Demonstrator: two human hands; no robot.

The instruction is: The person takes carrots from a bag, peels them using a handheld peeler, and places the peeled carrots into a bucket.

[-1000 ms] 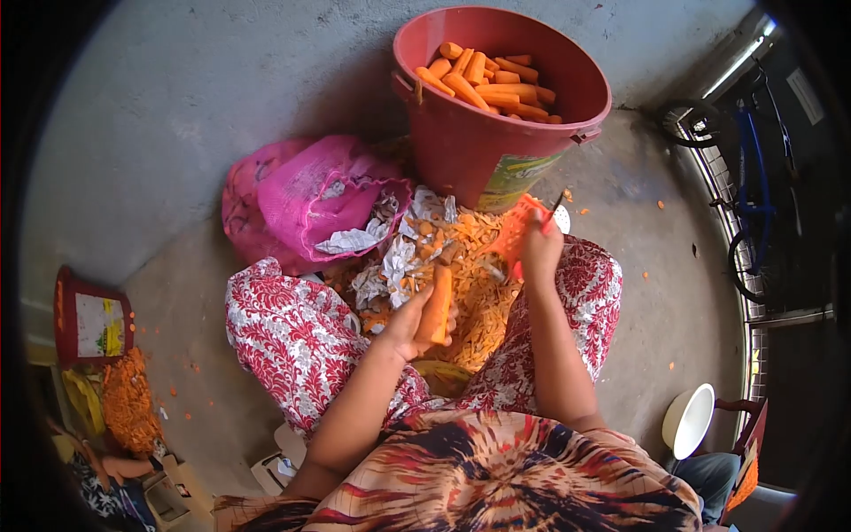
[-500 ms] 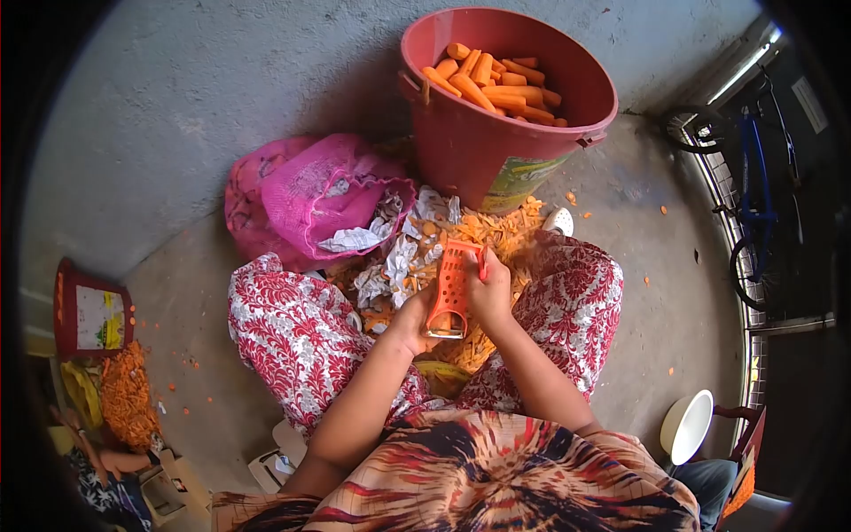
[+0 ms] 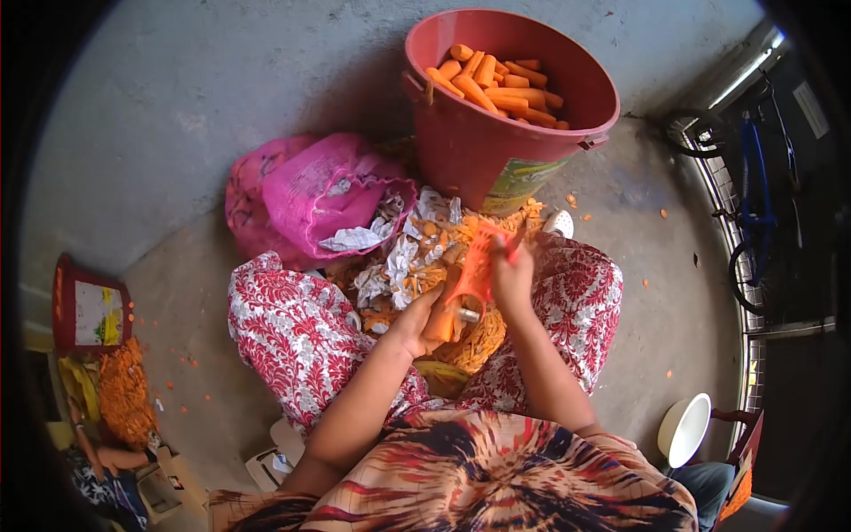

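My left hand (image 3: 415,324) is wrapped round a carrot (image 3: 441,324) that points down toward my lap. In my right hand (image 3: 513,279) is an orange peeler (image 3: 476,266) with a wide perforated body, slightly blurred. Its metal blade end (image 3: 469,315) sits beside the carrot; whether it touches I cannot tell. A small red piece shows by my right thumb, its kind unclear. Below both hands, between my knees, lies a heap of carrot peelings (image 3: 483,344) with crumpled paper (image 3: 401,266) among it.
A large red bucket (image 3: 470,160) of peeled carrots (image 3: 503,89) stands ahead by the wall. Left of it slumps a pink mesh sack (image 3: 310,199). Another red bucket (image 3: 66,306), more peelings (image 3: 127,395) and a person (image 3: 111,461) are at far left. A white basin (image 3: 685,430) is at right.
The peeler has tilted and shifted to the right with my right hand, away from my left hand. The carrot in my left hand now shows from behind it.
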